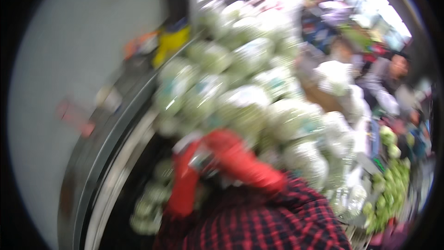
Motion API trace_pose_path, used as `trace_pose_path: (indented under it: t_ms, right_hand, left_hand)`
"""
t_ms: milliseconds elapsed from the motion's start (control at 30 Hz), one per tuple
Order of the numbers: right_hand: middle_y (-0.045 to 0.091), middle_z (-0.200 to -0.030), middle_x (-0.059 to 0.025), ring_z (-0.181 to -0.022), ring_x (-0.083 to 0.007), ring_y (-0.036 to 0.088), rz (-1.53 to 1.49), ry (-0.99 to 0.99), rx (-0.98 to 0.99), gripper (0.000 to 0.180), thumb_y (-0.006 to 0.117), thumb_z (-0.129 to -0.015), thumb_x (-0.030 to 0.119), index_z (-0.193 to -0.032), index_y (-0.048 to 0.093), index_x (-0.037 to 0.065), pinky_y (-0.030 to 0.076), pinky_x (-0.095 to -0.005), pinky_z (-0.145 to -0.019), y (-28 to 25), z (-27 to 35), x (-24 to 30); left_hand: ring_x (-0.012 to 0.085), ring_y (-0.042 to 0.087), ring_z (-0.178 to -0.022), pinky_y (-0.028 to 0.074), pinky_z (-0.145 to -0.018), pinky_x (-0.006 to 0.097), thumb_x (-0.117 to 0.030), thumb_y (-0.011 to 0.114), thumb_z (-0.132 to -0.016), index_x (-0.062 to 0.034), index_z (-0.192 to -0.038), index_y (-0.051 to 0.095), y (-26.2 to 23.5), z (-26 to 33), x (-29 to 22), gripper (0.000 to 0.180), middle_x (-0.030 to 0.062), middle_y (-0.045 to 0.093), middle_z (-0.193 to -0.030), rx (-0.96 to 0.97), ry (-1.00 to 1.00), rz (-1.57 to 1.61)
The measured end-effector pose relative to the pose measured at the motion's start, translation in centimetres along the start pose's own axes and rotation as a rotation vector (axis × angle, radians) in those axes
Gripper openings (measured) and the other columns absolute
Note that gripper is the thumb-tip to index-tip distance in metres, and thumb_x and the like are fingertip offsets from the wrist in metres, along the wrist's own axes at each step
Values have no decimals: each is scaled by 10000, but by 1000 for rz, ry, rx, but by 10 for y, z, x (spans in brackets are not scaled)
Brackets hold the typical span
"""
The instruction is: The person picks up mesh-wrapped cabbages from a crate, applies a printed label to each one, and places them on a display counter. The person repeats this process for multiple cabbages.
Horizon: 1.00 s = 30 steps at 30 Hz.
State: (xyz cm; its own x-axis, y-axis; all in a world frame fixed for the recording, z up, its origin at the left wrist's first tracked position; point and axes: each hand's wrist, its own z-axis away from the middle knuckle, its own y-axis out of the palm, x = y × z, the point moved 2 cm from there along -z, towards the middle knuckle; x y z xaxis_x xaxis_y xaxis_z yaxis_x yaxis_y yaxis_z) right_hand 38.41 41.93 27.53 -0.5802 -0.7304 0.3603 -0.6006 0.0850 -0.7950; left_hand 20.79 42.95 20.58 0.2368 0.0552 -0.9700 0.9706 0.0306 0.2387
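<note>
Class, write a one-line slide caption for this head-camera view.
Blurred view: a red-gloved hand on a plaid sleeve reaches toward a heap of wrapped pale-green cabbages.

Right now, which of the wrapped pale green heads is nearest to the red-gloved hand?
The wrapped head directly above the red-gloved hand, at the pile's lower edge. The other heads sit higher or farther right. Blur hides whether they touch.

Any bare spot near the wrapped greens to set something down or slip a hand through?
Hardly. The wrapped greens are heaped tight from the metal rim across to the right. The dark strip between rim and heap looks bare. A red glove crowds the near edge. The picture is blurred.
</note>
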Motion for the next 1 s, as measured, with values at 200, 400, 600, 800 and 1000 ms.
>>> trace_pose_path:
  t_ms: [200,400,600,800,1000]
  right_hand:
    - [525,-1001,-145,-945,-325,482,145,-344,-236,207,553,-693,176,-868,546,66,414,-433,-822,19,-2,13]
    - [554,-944,-145,-950,-330,498,-116,12,127,124,572,-700,135,-770,546,35,415,-436,-812,-9,31,13]
    - [626,-895,-69,-854,-202,600,-455,362,258,242,691,-758,81,-986,611,63,488,-343,-757,-170,-20,-95]
    - [598,-838,-35,-757,-134,595,-726,535,-298,146,631,-838,148,-930,575,50,525,-282,-575,-227,-154,-373]
    - [611,-802,-66,-734,-155,585,-268,807,-183,222,698,-766,205,-887,590,54,504,-309,-567,-176,-228,-534]
  left_hand:
    - [190,584,-831,476,-730,310,-258,560,-882,-24,-1035,592,45,-11,-3,281,75,629,-949,-159,-276,388]
    - [196,575,-891,468,-782,333,-324,565,-881,-43,-1084,574,40,-25,9,347,70,616,-994,-186,-277,379]
    - [203,566,-952,461,-835,357,-390,571,-880,-61,-1132,556,-14,-20,41,414,65,603,-1038,-361,-267,432]
    - [223,572,-983,461,-856,372,-347,580,-879,-41,-1151,543,-31,-14,62,411,81,607,-1065,-424,-430,507]
    - [226,577,-980,466,-854,372,-325,585,-875,-30,-1152,541,-5,-27,73,407,88,607,-1067,-543,-488,446]
